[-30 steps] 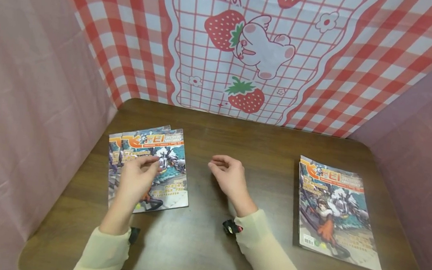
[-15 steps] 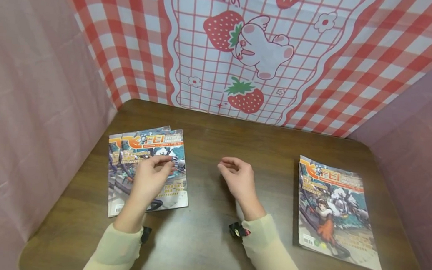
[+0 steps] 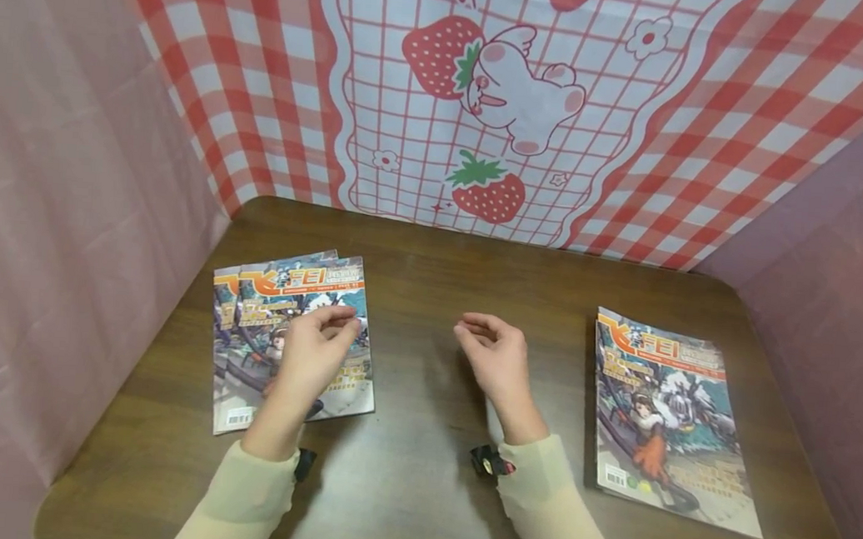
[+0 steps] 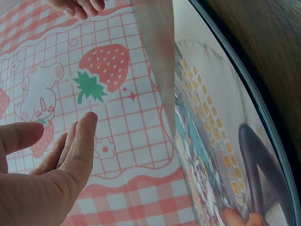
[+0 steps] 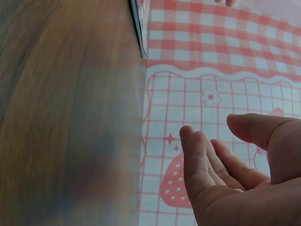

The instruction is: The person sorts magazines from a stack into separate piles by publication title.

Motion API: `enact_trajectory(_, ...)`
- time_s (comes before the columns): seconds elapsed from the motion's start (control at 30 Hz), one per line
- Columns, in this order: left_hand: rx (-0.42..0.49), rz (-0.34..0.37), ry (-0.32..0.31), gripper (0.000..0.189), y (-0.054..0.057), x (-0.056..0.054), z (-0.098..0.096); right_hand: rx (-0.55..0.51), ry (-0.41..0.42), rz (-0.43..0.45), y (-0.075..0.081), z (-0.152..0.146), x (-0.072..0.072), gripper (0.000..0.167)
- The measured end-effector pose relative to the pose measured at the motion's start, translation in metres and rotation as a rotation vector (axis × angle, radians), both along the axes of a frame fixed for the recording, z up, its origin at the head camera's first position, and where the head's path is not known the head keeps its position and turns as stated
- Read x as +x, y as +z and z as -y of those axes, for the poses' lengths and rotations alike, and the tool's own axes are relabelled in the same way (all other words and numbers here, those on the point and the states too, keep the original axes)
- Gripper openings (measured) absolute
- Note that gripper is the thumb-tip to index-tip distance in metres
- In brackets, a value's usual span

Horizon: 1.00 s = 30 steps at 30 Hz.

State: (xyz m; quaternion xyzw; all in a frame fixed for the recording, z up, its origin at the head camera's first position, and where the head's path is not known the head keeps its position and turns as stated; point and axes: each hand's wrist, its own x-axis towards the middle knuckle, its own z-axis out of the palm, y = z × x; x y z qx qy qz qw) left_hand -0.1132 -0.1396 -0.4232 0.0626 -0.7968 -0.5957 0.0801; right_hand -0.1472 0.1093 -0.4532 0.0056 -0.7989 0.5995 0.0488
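Note:
My left hand [image 3: 315,351] hovers above the left pair of overlapping magazines [image 3: 348,385], its fingers loosely bent and a gap showing between thumb and fingertips. Nothing is held in it. In the left wrist view the magazine cover [image 4: 211,117] lies to the side of that hand [image 4: 51,183]. My right hand [image 3: 498,364] hangs over bare wood in the middle, also holding nothing. The right wrist view shows its thumb and fingers [image 5: 195,165] apart. On the right side lies another magazine stack [image 3: 665,419], with the same "FEI" cover facing up.
The brown wooden table [image 3: 417,477] has rounded corners. A red-and-white checked cloth with strawberries [image 3: 489,194] hangs along its back edge. Pink curtains [image 3: 53,193] close off the left, and a similar curtain [image 3: 837,273] stands on the right.
Both hands have drifted to the right, the left one across the magazine cover and the right one away from it over the wood. The magazines have stayed in place.

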Motion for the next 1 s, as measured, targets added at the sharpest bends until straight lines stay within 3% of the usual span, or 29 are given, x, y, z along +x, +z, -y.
enact_trajectory(0.33, 0.018, -0.025, -0.062, 0.023, -0.002, -0.002, -0.017, 0.01, -0.038, 0.032, 0.001, -0.015, 0.006, 0.024)
enact_trajectory(0.73, -0.007, -0.024, -0.137, 0.021, 0.005, -0.005, -0.043, 0.019, -0.068, -0.001, 0.007, -0.032, 0.007, 0.025)
enact_trajectory(1.0, 0.017, -0.011, -0.177, 0.02, 0.001, -0.006, -0.059, 0.02, -0.117, -0.009, 0.004, -0.045, 0.012, 0.024)
